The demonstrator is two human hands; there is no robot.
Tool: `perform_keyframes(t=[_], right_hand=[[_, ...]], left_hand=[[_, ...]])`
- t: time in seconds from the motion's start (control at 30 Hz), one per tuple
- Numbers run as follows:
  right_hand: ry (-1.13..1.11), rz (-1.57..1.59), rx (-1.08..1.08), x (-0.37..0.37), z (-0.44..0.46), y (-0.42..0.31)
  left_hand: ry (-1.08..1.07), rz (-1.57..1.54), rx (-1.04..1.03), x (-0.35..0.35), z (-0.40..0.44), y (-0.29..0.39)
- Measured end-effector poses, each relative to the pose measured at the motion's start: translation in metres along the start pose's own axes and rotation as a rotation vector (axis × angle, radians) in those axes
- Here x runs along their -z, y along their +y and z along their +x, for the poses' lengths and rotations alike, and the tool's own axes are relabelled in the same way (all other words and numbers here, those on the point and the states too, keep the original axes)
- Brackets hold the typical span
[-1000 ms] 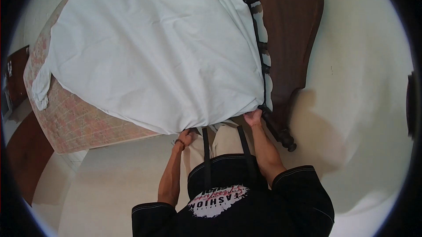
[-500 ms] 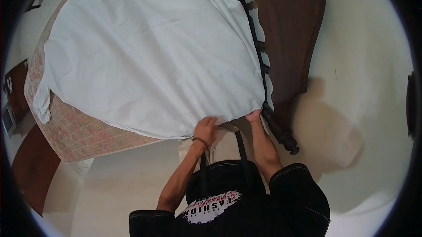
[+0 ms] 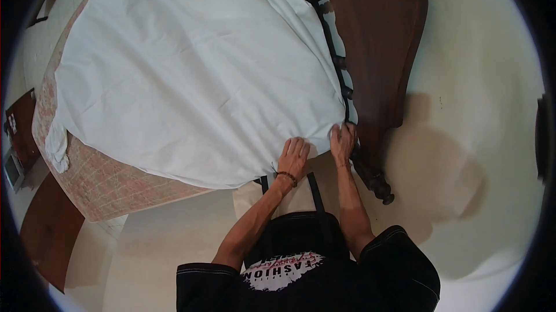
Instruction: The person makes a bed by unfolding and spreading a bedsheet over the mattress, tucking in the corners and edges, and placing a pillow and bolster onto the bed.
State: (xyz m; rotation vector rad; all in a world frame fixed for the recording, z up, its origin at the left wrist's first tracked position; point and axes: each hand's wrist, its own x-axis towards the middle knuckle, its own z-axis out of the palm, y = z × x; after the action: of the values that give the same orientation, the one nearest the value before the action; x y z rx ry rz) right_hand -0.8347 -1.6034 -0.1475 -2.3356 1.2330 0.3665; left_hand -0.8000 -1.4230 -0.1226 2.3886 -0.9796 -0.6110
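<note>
A white fitted sheet covers most of the patterned mattress, with a few creases across it. My left hand lies on the sheet's near edge, fingers stretched out over the cloth and pointing away from me. At the corner beside the dark headboard, my right hand has its fingers bent over the sheet, closed on its edge. What lies under the right fingertips is hidden. At the far left corner, part of the sheet hangs bunched over the mattress side.
A turned dark wooden bedpost sticks out just right of my right hand. Beyond the headboard rises a pale wall. Pale floor shows below the mattress, and brown wooden furniture stands at the left.
My left hand has moved right and up onto the sheet, its fingers now lying on top. My right hand has come from under the corner to over it.
</note>
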Motion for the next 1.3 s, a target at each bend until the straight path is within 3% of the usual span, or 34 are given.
perform_keyframes(t=[0.07, 0.1, 0.17, 0.23, 0.27, 0.33, 0.37, 0.4, 0.47, 0.5, 0.53, 0.6, 0.63, 0.73, 0.87, 0.93, 1.07, 1.17, 1.3], right_hand=[[0.019, -0.092, 0.122, 0.002, 0.016, -0.006], [0.000, -0.061, 0.063, 0.004, 0.022, -0.014], [0.047, 0.008, -0.014, 0.005, 0.024, -0.026], [0.099, 0.078, -0.093, 0.004, 0.023, -0.035], [0.072, 0.037, -0.138, 0.003, 0.024, -0.038], [0.050, -0.011, -0.178, 0.000, 0.025, -0.040], [0.069, -0.032, -0.168, -0.008, 0.025, -0.035], [0.089, -0.052, -0.159, -0.014, 0.026, -0.031], [0.091, -0.062, -0.165, -0.022, 0.031, -0.028], [0.088, -0.069, -0.174, -0.025, 0.031, -0.025], [0.092, -0.066, -0.176, -0.024, 0.029, -0.027], [0.082, -0.018, -0.254, -0.024, 0.029, -0.030], [0.133, -0.003, -0.242, -0.025, 0.025, -0.034], [0.085, 0.016, -0.234, -0.016, 0.021, -0.033], [0.001, -0.008, -0.185, -0.011, 0.028, -0.025], [-0.025, 0.164, 0.013, -0.004, 0.036, -0.021], [-0.060, 0.633, 0.001, -0.021, 0.056, -0.005], [-0.166, 0.484, -0.173, -0.016, 0.058, -0.010], [-0.348, 0.274, -0.066, 0.042, 0.038, -0.056]], left_hand=[[0.149, -0.324, 0.278, 0.014, 0.006, -0.002], [0.154, -0.320, 0.279, 0.011, 0.001, -0.004], [0.292, -0.861, 0.965, -0.013, -0.032, -0.007], [-0.054, -1.386, 1.602, -0.041, -0.079, -0.033], [-0.053, -1.387, 1.596, -0.046, -0.092, -0.034], [0.495, -1.746, 2.042, -0.049, -0.111, -0.037], [0.540, -1.923, 1.796, -0.045, -0.116, -0.043], [0.535, -1.927, 1.792, -0.044, -0.115, -0.052], [0.853, -2.203, 1.632, -0.046, -0.108, -0.071], [0.873, -2.165, 1.767, -0.041, -0.106, -0.069], [0.869, -2.164, 1.762, -0.045, -0.109, -0.070], [1.032, -2.078, 1.895, -0.051, -0.117, -0.077], [1.031, -1.993, 2.018, -0.044, -0.114, -0.080], [1.029, -2.013, 1.910, -0.052, -0.123, -0.085], [1.075, -1.968, 1.930, -0.067, -0.129, -0.086], [1.068, -1.937, 1.900, -0.069, -0.128, -0.085], [1.106, -1.895, 1.903, -0.065, -0.126, -0.081], [1.001, -1.904, 1.876, -0.061, -0.132, -0.078], [0.941, -1.928, 1.855, -0.065, -0.133, -0.080]])
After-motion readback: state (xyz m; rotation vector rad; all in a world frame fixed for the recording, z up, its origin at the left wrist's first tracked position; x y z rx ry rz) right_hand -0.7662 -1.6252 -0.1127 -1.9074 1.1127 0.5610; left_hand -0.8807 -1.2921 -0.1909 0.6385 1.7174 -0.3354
